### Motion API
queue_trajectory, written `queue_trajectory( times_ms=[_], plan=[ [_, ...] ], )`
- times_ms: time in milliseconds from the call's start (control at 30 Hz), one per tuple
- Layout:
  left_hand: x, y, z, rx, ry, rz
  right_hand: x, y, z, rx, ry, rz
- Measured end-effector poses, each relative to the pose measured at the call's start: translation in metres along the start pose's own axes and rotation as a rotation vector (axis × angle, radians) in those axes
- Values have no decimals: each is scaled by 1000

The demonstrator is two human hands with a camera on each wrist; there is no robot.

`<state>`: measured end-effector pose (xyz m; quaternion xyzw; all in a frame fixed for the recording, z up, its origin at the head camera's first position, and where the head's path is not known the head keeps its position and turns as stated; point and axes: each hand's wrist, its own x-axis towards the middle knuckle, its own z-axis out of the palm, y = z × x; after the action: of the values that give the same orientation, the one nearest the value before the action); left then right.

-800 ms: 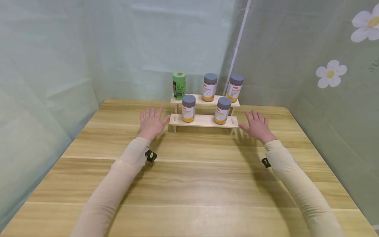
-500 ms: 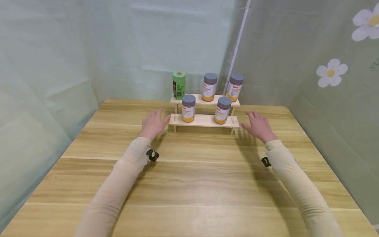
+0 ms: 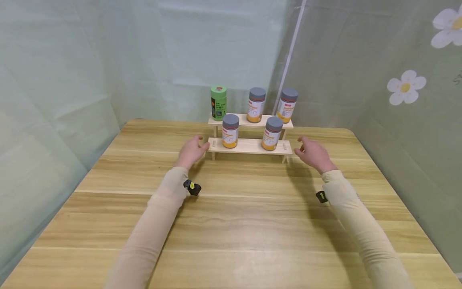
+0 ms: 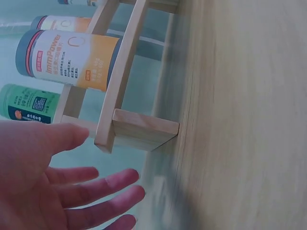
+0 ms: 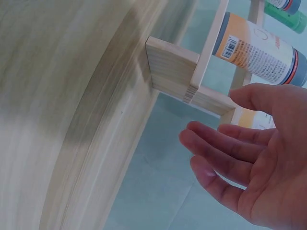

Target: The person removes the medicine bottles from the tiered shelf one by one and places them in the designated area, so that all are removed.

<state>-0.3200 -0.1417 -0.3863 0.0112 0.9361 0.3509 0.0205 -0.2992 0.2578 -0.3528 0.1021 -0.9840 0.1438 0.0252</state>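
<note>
A two-tier wooden rack (image 3: 247, 147) stands at the back of the table. My left hand (image 3: 191, 153) is at the rack's left end, its thumb close to the end of the lower board and its fingers loosely bent. At the right end, my right hand (image 3: 313, 154) hangs with fingers slightly curled and holds nothing. Two white-and-orange jars with grey lids, a left one (image 3: 230, 132) and a right one (image 3: 271, 134), stand on the lower board. The upper board carries a green canister (image 3: 218, 104) and two more such jars (image 3: 256, 106).
The rack and both hands are on or over a wood-grain table (image 3: 238, 224). Pale green cloth (image 3: 216, 44) hangs close behind and at both sides, with white flowers (image 3: 406, 88) at the right. A small black device is strapped at each wrist.
My left hand has shifted right toward the rack's end. The fingers of both hands, spread before, are now bent inward. Rack, jars and canister stay in place.
</note>
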Motion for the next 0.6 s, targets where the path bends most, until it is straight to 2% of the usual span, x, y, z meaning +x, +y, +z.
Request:
queue_trajectory(
  times_ms=[267,600],
  plan=[
    [9,-5,4,-51,-25,-12,10,0,-7,25,7,11],
    [12,3,8,-170,-17,-46,23,5,-21,91,-39,76]
  ],
)
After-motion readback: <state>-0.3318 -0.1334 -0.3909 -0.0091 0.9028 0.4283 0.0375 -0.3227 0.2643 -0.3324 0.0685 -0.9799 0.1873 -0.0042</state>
